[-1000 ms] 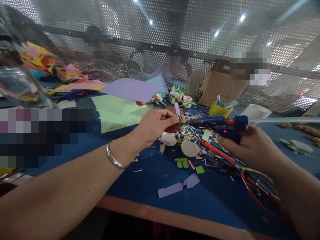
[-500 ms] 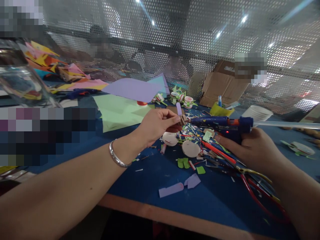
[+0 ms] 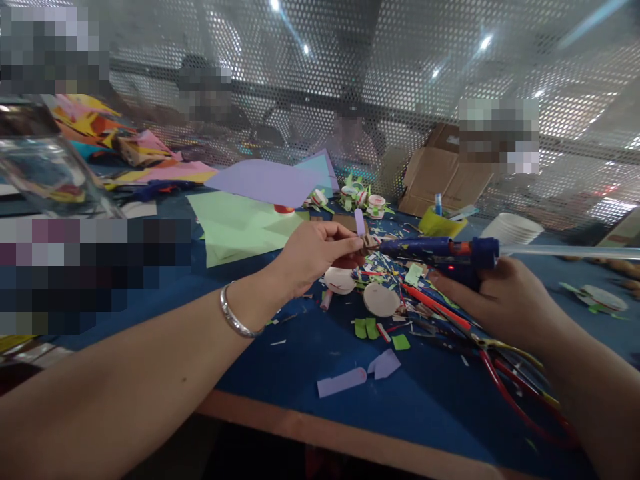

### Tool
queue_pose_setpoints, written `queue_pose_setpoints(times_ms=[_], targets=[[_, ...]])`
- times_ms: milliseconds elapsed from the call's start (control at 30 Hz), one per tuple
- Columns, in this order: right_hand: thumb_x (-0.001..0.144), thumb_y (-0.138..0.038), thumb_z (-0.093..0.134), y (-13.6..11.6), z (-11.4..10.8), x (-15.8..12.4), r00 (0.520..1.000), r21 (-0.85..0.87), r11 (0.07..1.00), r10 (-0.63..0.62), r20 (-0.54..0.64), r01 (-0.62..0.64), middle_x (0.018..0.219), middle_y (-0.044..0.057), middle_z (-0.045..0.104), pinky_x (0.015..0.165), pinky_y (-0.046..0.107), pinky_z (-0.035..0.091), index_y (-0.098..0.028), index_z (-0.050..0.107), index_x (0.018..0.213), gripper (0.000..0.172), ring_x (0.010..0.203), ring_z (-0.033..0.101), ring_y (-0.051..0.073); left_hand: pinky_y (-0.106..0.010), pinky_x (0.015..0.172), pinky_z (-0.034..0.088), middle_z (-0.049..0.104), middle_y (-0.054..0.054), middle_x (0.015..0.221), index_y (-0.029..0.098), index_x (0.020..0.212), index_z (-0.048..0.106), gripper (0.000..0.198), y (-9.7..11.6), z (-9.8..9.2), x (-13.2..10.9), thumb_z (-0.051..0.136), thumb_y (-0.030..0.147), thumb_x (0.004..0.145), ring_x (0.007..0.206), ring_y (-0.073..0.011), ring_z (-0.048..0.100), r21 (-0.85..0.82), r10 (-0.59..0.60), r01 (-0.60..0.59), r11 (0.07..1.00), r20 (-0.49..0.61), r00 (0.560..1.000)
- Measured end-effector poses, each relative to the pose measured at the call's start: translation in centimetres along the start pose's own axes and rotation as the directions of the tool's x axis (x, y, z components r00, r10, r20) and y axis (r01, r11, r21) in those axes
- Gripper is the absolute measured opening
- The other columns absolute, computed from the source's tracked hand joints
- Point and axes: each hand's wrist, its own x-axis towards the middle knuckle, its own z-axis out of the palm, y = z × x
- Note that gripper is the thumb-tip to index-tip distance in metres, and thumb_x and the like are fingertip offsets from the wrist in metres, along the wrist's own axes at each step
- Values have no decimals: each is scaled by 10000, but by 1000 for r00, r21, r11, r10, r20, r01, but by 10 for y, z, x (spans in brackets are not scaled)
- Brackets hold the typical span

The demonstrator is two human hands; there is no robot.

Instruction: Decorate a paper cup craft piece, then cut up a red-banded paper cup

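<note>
My right hand [image 3: 493, 287] is wrapped round a blue hot glue gun [image 3: 420, 248], with a red light lit on its side and a clear glue stick [image 3: 570, 251] out of its back. The nozzle points left. My left hand [image 3: 325, 250], a silver bangle on its wrist, pinches a small brown cardboard piece [image 3: 369, 241] right at the nozzle; whether they touch I cannot tell. A lilac paper strip [image 3: 359, 221] stands up just behind that piece. Below the hands lie two white paper discs [image 3: 381, 299] among many paper scraps.
Red-handled scissors [image 3: 505, 373] lie under my right forearm. Green paper [image 3: 240, 227] and a lilac sheet [image 3: 270, 180] are behind my left hand. Small paper-and-disc figures [image 3: 376, 206], a cardboard box [image 3: 445, 173] and stacked white cups [image 3: 513, 229] stand farther back. A glass jar [image 3: 47, 163] is at left.
The glue gun has shifted slightly left, its nozzle now closer against the cardboard piece. My left hand still pinches that piece in almost the same spot.
</note>
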Motion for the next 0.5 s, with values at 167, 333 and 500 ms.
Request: queue_pose_setpoints(times_ms=[167, 333, 500], targets=[[810, -486, 549, -2, -2, 1, 1000, -6, 1000, 13, 20, -13, 489, 12, 548, 463, 302, 350, -209, 600, 594, 354, 480, 572, 195, -246, 705, 560, 737, -35, 724, 132, 788, 702, 78, -2, -1, 1, 717, 170, 854, 664, -112, 702, 0, 20, -20, 1000, 15, 1000], [822, -475, 537, -1, -3, 1, 999, -7, 1000, 14, 37, -14, 487, 5, 534, 471, 299, 352, -220, 571, 598, 341, 488, 564, 188, -230, 687, 557, 734, -37, 724, 126, 782, 697, 81, -2, -1, 2, 724, 167, 847, 668, -109, 711, -6, 15, -15, 1000, -5, 1000], [822, -484, 536, 0, -2, 1, 999, -23, 999, 25, 35, -24, 459, -2, 479, 458, 303, 319, -239, 500, 548, 370, 446, 499, 166, -215, 661, 551, 733, -40, 724, 127, 781, 690, 84, -1, -2, 2, 716, 167, 851, 649, -101, 706, -2, 14, -14, 1000, -3, 1000]])
